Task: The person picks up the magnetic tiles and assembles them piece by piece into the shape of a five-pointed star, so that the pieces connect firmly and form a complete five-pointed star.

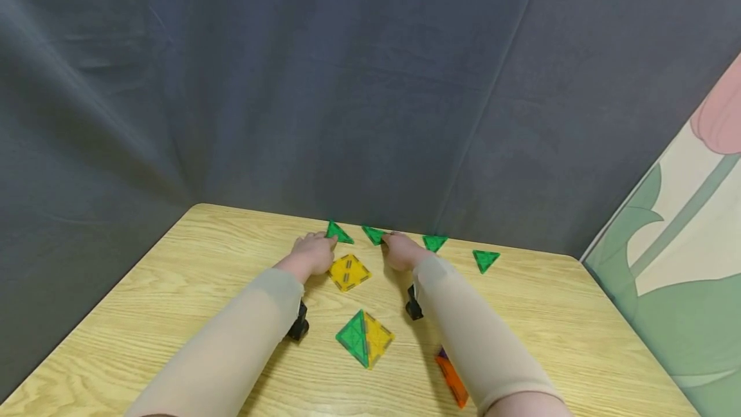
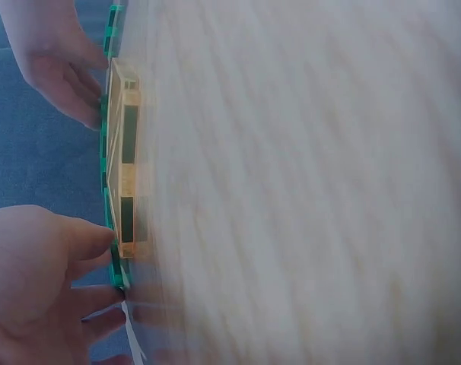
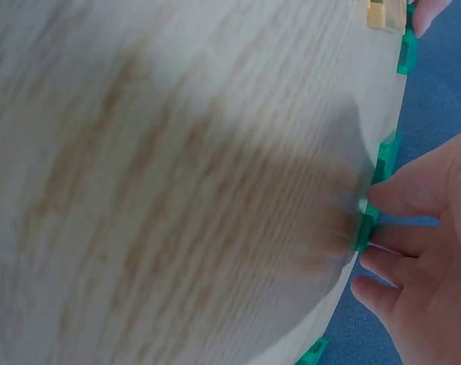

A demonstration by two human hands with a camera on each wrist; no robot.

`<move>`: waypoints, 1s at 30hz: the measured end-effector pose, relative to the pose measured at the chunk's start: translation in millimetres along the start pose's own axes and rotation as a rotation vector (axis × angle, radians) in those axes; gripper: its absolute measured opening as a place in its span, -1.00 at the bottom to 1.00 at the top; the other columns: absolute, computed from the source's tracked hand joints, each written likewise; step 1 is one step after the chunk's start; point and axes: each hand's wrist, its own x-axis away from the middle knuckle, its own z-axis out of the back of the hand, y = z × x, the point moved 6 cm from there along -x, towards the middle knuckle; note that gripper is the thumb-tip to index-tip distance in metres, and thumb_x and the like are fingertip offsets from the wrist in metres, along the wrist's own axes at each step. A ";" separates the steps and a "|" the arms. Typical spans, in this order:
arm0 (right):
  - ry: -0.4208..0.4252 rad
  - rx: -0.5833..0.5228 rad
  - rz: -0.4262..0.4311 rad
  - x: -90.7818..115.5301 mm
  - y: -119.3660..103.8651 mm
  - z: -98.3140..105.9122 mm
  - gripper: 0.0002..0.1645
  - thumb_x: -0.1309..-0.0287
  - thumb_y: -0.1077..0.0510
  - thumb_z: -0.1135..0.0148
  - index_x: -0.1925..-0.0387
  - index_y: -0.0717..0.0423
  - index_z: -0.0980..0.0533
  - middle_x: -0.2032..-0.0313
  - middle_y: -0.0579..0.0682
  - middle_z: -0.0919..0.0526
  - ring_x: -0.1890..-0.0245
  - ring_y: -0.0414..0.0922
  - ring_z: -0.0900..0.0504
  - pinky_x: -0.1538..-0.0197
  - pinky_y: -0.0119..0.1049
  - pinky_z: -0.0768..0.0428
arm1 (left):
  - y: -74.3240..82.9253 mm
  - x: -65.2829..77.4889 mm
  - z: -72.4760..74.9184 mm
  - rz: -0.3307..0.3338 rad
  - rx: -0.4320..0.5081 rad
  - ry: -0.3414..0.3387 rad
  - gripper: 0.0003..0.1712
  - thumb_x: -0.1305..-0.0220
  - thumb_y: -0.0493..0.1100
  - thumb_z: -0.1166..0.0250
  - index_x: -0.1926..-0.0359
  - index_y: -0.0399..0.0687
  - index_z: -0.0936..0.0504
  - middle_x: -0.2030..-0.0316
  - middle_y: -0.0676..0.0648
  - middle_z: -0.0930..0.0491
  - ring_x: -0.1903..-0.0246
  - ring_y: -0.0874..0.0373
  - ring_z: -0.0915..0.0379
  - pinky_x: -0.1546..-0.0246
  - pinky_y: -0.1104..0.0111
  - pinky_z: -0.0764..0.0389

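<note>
Near the table's far edge, my left hand (image 1: 315, 253) pinches a green triangular magnetic tile (image 1: 341, 233) at its left end, with the thumb and forefinger on either side of it in the left wrist view. My right hand (image 1: 401, 250) pinches a second green triangular magnetic tile (image 1: 373, 235) by its right corner; in the right wrist view the thumb (image 3: 405, 190) and forefinger meet at that tile. Both tiles lie flat on the wood. Just nearer than the hands is a yellow diamond of tiles (image 1: 349, 272), seen edge-on in the left wrist view.
Two more green triangles (image 1: 435, 242) (image 1: 485, 260) lie right of my right hand. Between the forearms sits a diamond with a green half (image 1: 354, 338) and a yellow half (image 1: 377, 338). An orange piece (image 1: 453, 381) is partly under the right sleeve. A dark curtain (image 1: 347, 95) hangs behind the table.
</note>
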 end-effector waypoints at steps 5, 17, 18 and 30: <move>0.036 -0.020 0.014 -0.4 -2.1 2.6 -0.46 -0.46 0.34 0.16 -0.42 0.26 -0.26 -0.38 0.26 -0.25 -0.39 0.13 -0.22 -0.37 -0.06 -0.28 | 1.7 1.1 -0.1 -0.009 0.019 0.003 -0.41 -0.57 -0.08 0.05 -0.53 0.02 -0.14 -0.50 -0.17 -0.04 -0.47 -0.15 0.13 -0.40 -0.12 0.05; 0.047 0.119 -0.024 -1.4 -16.6 0.3 -0.45 -0.50 0.18 0.05 -0.45 0.02 -0.28 0.05 0.17 -0.39 0.11 0.00 -0.35 0.21 -0.21 -0.38 | 5.2 1.6 0.3 -0.020 0.033 0.016 -0.42 -0.57 -0.10 0.06 -0.52 -0.05 -0.16 -0.49 -0.20 -0.06 -0.47 -0.16 0.12 -0.40 -0.11 0.04; 0.048 0.112 -0.019 -1.4 -17.7 0.6 -0.46 -0.50 0.17 0.04 -0.44 0.04 -0.29 0.01 0.17 -0.41 0.06 -0.01 -0.36 0.15 -0.20 -0.41 | 5.4 1.7 0.4 -0.021 0.036 0.016 -0.42 -0.57 -0.10 0.06 -0.52 -0.05 -0.16 -0.49 -0.20 -0.06 -0.47 -0.16 0.12 -0.40 -0.11 0.04; 0.034 -0.048 0.038 -0.3 -12.8 3.6 -0.53 -0.33 0.37 -0.01 -0.25 0.28 -0.47 -0.19 0.27 -0.45 0.11 0.02 -0.48 0.21 -0.22 -0.37 | 6.0 -0.2 -1.0 -0.013 0.040 0.001 -0.43 -0.59 -0.08 0.10 -0.52 -0.10 -0.15 -0.49 -0.22 -0.05 -0.46 -0.17 0.12 -0.40 -0.10 0.00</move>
